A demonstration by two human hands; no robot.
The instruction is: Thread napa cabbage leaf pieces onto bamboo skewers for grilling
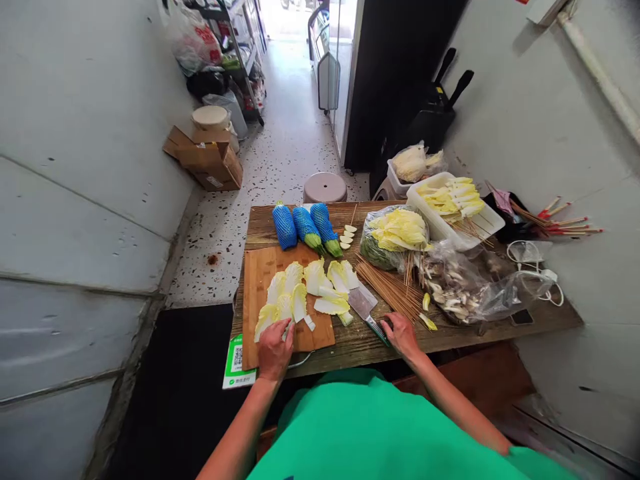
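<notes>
Pale yellow napa cabbage leaves (284,305) lie spread on a wooden cutting board (255,267). At the board's front, my left hand (275,348) pinches the white base of a cabbage leaf, partly hidden by the fingers. A cleaver (362,301) with a green handle lies on the table right of the board, its blade pointing away from me. My right hand (401,335) is just right of the cleaver's handle, fingers curved and apart, not wrapped around it. Beyond that hand, a bundle of wooden skewers (393,287) lies on the table.
Zucchini in blue foam nets (303,227) lie behind the board, beside a skewer of white slices (347,237). On the right are bagged cabbage leaves (400,230), a white tub (430,213), bagged mushrooms (457,287) and a phone (522,317). A stool (325,187) stands behind the table.
</notes>
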